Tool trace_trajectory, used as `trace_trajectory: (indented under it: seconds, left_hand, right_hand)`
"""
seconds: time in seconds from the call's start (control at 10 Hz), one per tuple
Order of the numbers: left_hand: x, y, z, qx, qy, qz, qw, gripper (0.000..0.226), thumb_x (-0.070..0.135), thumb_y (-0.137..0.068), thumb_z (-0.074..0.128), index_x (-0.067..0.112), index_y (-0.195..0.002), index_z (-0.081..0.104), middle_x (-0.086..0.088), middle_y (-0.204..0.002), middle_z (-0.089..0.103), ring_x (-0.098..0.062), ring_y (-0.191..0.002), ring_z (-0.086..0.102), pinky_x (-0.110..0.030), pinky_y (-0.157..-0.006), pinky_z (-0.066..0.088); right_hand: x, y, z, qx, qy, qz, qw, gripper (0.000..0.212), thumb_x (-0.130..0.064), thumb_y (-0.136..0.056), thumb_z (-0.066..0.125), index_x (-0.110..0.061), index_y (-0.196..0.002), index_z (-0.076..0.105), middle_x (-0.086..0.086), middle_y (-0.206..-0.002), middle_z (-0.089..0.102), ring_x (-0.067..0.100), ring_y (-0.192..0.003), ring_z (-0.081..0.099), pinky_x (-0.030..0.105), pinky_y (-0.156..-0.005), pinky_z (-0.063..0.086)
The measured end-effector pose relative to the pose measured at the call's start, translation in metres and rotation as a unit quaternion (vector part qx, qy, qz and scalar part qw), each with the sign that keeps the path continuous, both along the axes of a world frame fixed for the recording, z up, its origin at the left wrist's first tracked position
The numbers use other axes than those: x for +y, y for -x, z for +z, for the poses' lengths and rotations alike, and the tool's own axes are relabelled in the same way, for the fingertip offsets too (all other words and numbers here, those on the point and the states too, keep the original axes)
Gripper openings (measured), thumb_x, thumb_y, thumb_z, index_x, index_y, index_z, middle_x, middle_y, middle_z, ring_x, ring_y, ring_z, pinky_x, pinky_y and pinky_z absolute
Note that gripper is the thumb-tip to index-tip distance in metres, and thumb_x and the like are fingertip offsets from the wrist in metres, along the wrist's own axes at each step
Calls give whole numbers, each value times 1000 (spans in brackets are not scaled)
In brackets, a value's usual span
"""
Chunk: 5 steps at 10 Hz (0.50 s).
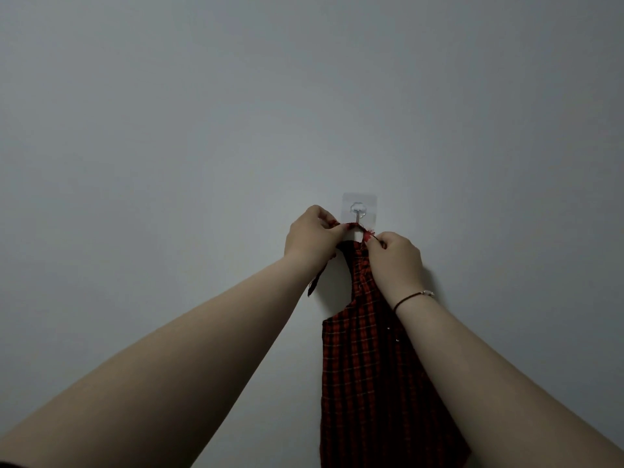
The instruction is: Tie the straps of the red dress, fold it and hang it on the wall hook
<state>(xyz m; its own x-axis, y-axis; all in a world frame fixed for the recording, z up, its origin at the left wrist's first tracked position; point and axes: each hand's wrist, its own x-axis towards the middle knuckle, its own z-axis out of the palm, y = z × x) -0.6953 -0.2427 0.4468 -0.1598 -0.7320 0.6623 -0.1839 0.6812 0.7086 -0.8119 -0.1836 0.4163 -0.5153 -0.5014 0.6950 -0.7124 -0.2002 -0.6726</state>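
Observation:
The red plaid dress (364,376) hangs folded narrow against the wall, below a clear adhesive wall hook (359,211). Its thin strap (354,225) runs across the hook's metal prong, stretched between my two hands. My left hand (312,236) pinches the strap just left of the hook, and a loose strap end (315,282) dangles under that wrist. My right hand (393,253) pinches the strap and the dress top just right of and below the hook. A dark bracelet (410,298) circles my right wrist.
A plain grey-white wall (236,96) fills the whole view around the hook. Both my forearms reach up from the bottom corners.

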Motion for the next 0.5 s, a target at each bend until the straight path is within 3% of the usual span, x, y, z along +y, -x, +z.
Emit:
trace_trajectory:
  seconds: [0.1,0.2,0.3,0.4,0.5]
  left_hand:
    - [2,-4,-8,-4,-26,-44,999,22,28,-78,70,13,-91,59,-6,-84,66,-18,-53,60,-30,-55,52]
    - [10,-14,-15,-15,-47,-85,995,22,20,-82,68,14,-101,60,-6,-87,66,-16,-62,64,-26,-54,53]
    - [21,-39,-18,-24,-54,-86,995,22,19,-85,65,14,-105,60,-2,-88,64,-13,-69,65,-25,-59,55]
    - [32,-81,-19,-50,-66,-70,994,17,16,-87,60,12,-103,61,-5,-91,68,-14,-71,64,-26,-60,54]
    - [51,-130,-18,-56,-83,-59,993,12,15,-89,56,11,-98,63,-4,-83,68,-15,-67,64,-24,-57,53]
  right_hand:
    - [6,-6,-15,52,-25,-7,998,28,-30,-97,43,-10,-91,62,2,-71,57,23,-69,51,29,-57,34]
    - [14,-14,-28,130,-75,-26,988,33,-32,-100,36,-12,-116,56,12,-96,66,31,-83,60,35,-69,46]
    - [24,-19,-34,147,-124,-37,981,36,-30,-98,41,-12,-129,46,14,-111,64,34,-98,62,36,-76,47]
    - [35,-28,-31,138,-90,-76,983,32,-24,-92,51,-10,-121,47,14,-119,56,34,-104,56,40,-82,48]
    - [43,-57,-15,130,11,-86,988,29,-17,-89,54,-9,-117,51,14,-119,54,33,-110,52,40,-90,42]
